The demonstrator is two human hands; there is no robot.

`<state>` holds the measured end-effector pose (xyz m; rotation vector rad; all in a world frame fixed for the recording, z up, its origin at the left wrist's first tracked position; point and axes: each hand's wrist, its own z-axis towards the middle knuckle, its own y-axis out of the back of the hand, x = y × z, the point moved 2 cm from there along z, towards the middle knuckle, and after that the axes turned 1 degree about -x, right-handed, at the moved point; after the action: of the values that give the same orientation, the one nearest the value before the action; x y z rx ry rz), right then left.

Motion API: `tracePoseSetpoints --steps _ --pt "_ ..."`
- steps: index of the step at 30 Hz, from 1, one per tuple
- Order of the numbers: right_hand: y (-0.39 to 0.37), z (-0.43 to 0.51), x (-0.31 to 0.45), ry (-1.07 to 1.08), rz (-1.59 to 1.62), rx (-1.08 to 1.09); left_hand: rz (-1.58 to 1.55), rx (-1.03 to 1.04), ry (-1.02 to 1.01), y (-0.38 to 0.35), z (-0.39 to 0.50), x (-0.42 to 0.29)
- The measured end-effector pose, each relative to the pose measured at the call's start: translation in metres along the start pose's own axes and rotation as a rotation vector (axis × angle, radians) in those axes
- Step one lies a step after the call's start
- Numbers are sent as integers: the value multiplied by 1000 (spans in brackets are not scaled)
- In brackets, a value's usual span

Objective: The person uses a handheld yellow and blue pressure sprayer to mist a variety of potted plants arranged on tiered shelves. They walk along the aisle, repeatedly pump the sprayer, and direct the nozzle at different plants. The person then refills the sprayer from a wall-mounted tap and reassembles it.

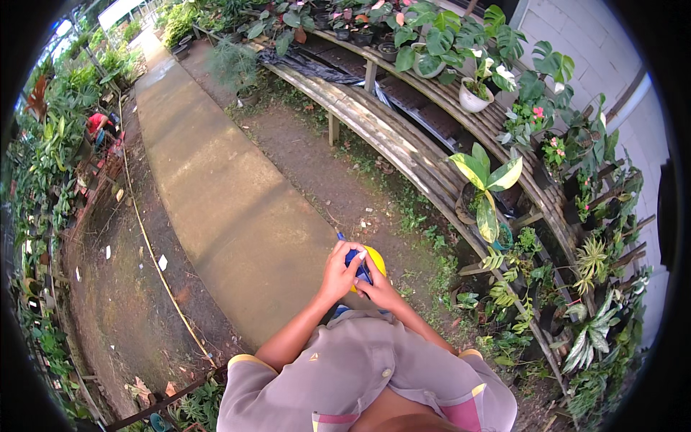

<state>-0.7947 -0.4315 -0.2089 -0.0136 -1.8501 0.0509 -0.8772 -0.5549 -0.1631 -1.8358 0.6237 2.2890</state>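
Just in front of my body is what looks like a hand sprayer (379, 261), with a rounded yellow tank and a blue head. Its blue nozzle points away from me over the right side of the path. My left hand (339, 274) curls over the blue head from the left. From the right, my right hand (379, 290) grips the same blue part, and the two hands' fingers meet above it. Much of the head and the near side of the tank are hidden behind my fingers.
A concrete path (232, 178) runs ahead. On the right, slatted wooden benches (367, 124) hold potted plants, including a variegated plant (486, 186) at the near bench's edge. A bamboo pole (141, 221) lies left of the path. A person in red (98, 123) crouches among plants farther left.
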Motion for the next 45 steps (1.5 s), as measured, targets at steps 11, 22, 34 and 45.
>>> tracePoseSetpoints --steps 11,22,34,45 --pt "-120 206 26 80 -247 381 68 -317 76 161 71 60" --pt "-186 518 136 -167 -91 501 150 -285 117 340 325 130" --pt "-266 780 216 322 -355 413 -9 -543 69 511 554 122" --pt "-400 1018 274 -139 -339 433 334 -253 26 775 735 173"
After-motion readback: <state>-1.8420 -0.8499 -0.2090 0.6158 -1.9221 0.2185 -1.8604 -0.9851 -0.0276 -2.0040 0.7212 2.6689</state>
